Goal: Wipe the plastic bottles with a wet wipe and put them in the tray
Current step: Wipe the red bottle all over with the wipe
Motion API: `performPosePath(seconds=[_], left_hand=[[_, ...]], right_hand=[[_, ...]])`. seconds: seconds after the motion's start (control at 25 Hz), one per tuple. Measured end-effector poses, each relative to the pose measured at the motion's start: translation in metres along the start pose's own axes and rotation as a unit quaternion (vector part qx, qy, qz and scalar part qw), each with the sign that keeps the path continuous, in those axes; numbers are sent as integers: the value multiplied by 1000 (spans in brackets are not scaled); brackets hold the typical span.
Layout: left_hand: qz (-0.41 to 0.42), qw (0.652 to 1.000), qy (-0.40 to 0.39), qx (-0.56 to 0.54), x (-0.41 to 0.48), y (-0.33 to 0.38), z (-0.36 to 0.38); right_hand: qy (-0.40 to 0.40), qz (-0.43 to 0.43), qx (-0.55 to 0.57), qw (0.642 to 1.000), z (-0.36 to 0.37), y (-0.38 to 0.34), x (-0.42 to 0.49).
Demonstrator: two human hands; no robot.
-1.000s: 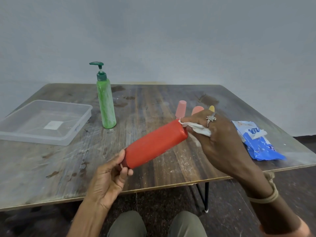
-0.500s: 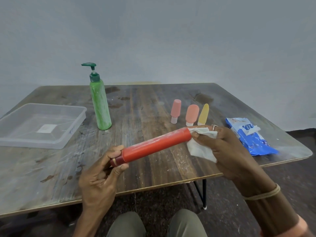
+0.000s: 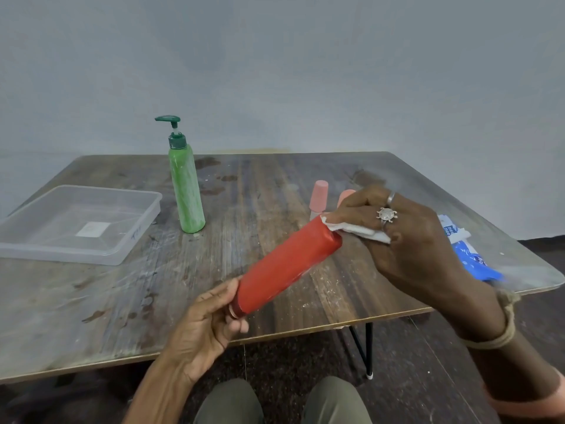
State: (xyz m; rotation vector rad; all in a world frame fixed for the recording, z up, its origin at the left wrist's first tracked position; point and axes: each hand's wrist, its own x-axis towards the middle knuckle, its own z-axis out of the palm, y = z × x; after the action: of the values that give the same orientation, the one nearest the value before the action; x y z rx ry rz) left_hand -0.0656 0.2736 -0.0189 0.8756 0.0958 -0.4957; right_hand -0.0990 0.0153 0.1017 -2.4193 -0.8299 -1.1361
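Note:
A long red plastic bottle [image 3: 287, 266] is held slanted above the table's front edge. My left hand [image 3: 211, 325] grips its lower, capped end. My right hand [image 3: 406, 246] presses a white wet wipe [image 3: 357, 232] against the bottle's upper end. A clear plastic tray [image 3: 122, 255] lies on the left of the table with no bottle in it. A tall green pump bottle [image 3: 186, 191] stands upright beside the tray. Behind my right hand stand a small pink bottle [image 3: 318, 195] and an orange-pink one [image 3: 345, 195], which is partly hidden.
A blue and white wet-wipe pack [image 3: 467, 255] lies at the table's right edge, partly behind my right hand. The worn wooden table [image 3: 260, 191] stands against a plain grey wall. My knees show below the front edge.
The bottle tilted up more steeply again and my right hand with the wipe rose to the bottle's far end, covering the small bottles behind it. The view shifted slightly.

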Motion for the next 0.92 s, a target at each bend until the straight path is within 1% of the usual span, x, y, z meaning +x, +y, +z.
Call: performPosePath(seconds=[0.08,0.16,0.28,0.36,0.4,0.48,0.52,0.56,0.6,0.64,0.68,0.72,0.76,0.8,0.88,0.92], left_hand=[[-60,997,-42,-19,-2,3,1],[-96,992,-58,-59,0,3,-1],[-114,986,-44,-117,-1,-5,1],[-93,987,-6,-133,1,-14,3],[-75,989,18,-130,1,-17,5],[-26,992,68,-106,2,-23,6],[6,992,79,-96,1,-24,8],[31,992,81,-89,1,-24,9],[47,992,85,-82,0,-24,9],[57,991,89,-80,1,-23,7],[59,991,90,-82,-1,-21,6],[58,991,84,-89,-1,-19,5],[51,991,78,-91,-2,-16,5],[44,993,71,-88,-2,-14,4],[35,995,61,-75,-2,-13,2],[32,996,58,-65,-2,-12,0]], right_hand=[[-2,-41,-42,998,1,-1,6],[4,-40,-72,997,4,-1,5],[30,20,-42,998,7,-10,-1],[25,83,-7,996,5,-17,-3],[6,130,-2,991,3,-20,-4],[-79,237,12,968,-4,-23,-7],[-123,277,58,951,-10,-23,-8],[-150,311,145,927,-17,-23,-7],[-159,340,258,890,-23,-24,-5],[-139,361,342,856,-25,-24,-5],[-94,374,374,844,-24,-22,-5],[-34,382,355,853,-20,-19,-7],[27,389,305,869,-15,-16,-8],[64,376,239,893,-10,-16,-8],[64,292,118,947,-4,-20,0],[59,252,87,962,-2,-20,4]])
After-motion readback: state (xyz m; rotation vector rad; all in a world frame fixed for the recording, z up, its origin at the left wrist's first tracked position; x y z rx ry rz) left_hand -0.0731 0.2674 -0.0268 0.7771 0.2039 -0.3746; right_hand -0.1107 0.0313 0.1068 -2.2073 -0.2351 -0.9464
